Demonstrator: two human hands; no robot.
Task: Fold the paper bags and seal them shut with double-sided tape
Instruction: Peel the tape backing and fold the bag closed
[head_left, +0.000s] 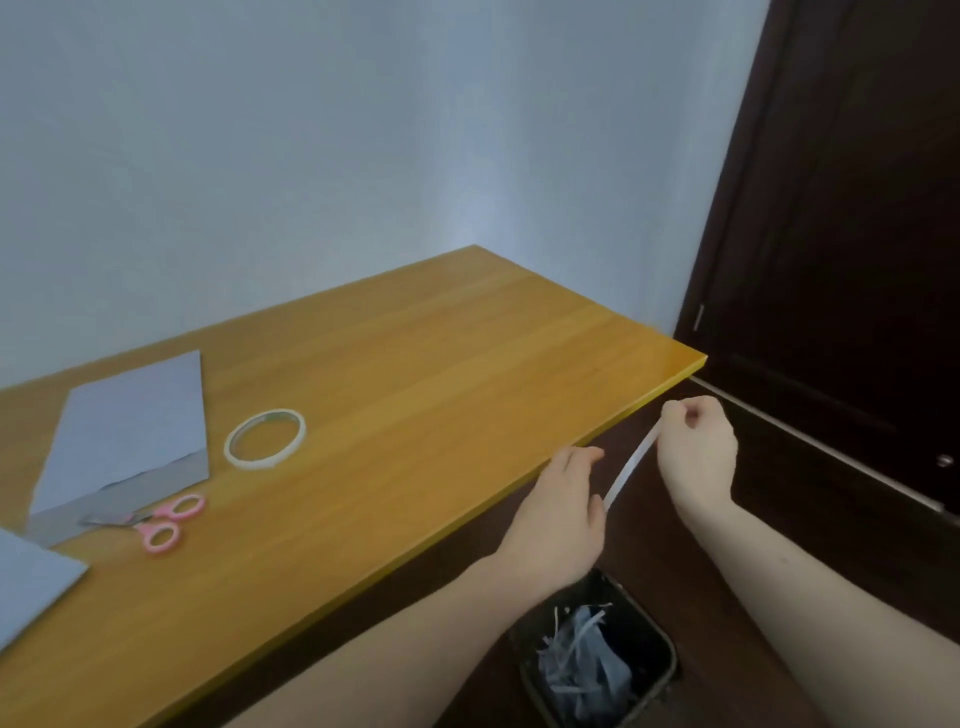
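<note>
Both hands are off the right edge of the tabletop, above a dark waste bin on the floor. A white strip of tape is stretched taut between them. The right hand is the farther one; its fingers are curled and pinch the upper end of the strip. The left hand is just beside the tabletop edge, and its fingers hold the lower end of the strip, though the exact pinch is partly hidden by the hand itself. The bin below contains scraps of white and grey paper.

On the tabletop, well apart from the hands, a roll of double-sided tape lies flat. To its left lies a flat grey paper bag, its near edge showing a darker folded band. A pair of pink-handled scissors lies at the near edge of that bag, blades resting on the darker band, handles pointing right. A second grey paper sheet enters at the near left corner and is cut off by the frame. A pale wall stands behind the tabletop, and a dark door stands at the far right.
</note>
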